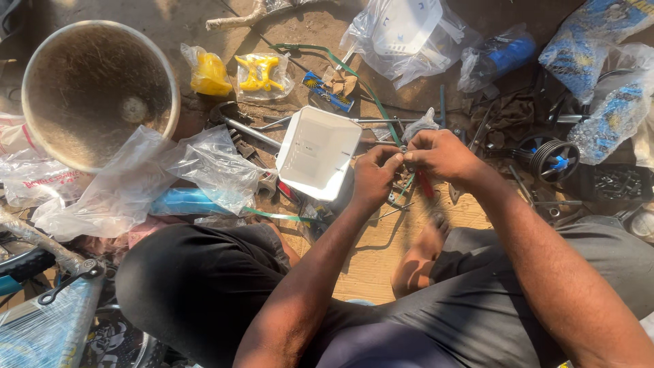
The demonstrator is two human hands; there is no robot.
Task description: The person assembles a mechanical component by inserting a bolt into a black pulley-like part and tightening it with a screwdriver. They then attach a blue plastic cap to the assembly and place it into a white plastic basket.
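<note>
Two hands, left hand (pixel 373 174), right hand (pixel 439 155), pinching small metal part (pixel 405 151), beside square white tub (pixel 317 152)

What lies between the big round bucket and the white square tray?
Head view: crumpled clear plastic bags fill most of the stretch between the round bucket and the white square tray, with a grey metal wrench beside the tray.

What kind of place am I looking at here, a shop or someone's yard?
Probably an informal bicycle repair or assembly spot on bare ground. Signs: wrenches lying in the dirt, a small black training wheel, and bagged new parts such as the yellow plastic pieces. Both hands work a small metal part.
</note>
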